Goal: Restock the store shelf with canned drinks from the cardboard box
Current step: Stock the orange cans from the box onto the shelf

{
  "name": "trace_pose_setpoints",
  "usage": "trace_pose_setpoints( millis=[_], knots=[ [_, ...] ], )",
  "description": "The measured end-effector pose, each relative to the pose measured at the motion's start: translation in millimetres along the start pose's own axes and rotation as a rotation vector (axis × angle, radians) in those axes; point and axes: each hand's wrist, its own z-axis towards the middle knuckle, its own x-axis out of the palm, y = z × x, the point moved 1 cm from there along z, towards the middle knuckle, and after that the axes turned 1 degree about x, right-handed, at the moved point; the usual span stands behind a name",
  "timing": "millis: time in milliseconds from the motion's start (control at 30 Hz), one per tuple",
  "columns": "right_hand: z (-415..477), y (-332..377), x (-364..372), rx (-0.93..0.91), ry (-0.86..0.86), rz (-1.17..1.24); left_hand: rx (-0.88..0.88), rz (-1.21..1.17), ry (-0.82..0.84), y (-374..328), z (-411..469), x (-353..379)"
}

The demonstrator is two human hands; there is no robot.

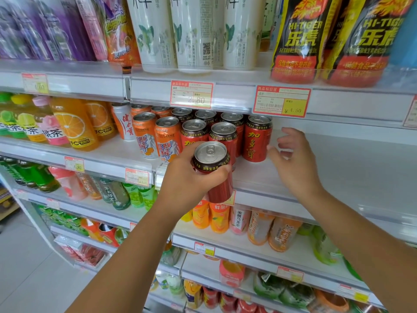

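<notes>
left hand (187,177) curled round smooth red metal can (214,175), right hand (291,159) spread beside shelved cans (258,138)

Seven red cans (259,138) in all: six below the 4.50 price tag (282,101), and a seventh can (216,177) lower left of it. Left of the tag are four orange cans (168,138) and one white can (123,125). Above it are three white bottles (194,32) and two black bottles (302,37).

High up, tall white tea bottles (194,32) stand between purple bottles (45,28) on the left and black-and-yellow Hi-Tiger bottles (300,39) on the right. Just below the Hi-Tiger bottles hangs a red-edged price tag (282,101) reading ¥4.50. Orange juice bottles (72,125) stand at mid-left, with green bottles (33,177) lower left above pale floor tiles (22,267).
</notes>
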Motion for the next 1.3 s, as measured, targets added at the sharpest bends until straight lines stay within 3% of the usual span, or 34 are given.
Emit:
trace_pose_setpoints(
  millis=[33,133,200,467,667,733,1000,1300],
  knots=[
    [-13,8,-7,-0.051,0.020,0.047,0.001,-0.012,0.003,-2,1,2],
    [-52,33,-15,-0.098,0.397,0.110,0.007,-0.057,0.017,-9,5,12],
    [-68,40,-9,-0.128,0.526,0.087,0.018,-0.064,0.017,-15,6,22],
    [-57,34,-10,0.000,0.196,0.128,-0.020,-0.052,0.080,-11,2,40],
    [-24,13,-15,0.081,0.160,0.080,0.097,0.615,0.031,52,-6,18],
    [-19,8,-11,0.086,0.182,0.070,0.145,0.717,0.022,71,-7,20],
    [-19,3,9,0.111,0.267,0.118,0.234,0.709,-0.075,91,-11,28],
    [-16,-2,20,0.174,0.191,0.058,0.212,0.699,-0.076,95,-10,33]
  ],
)
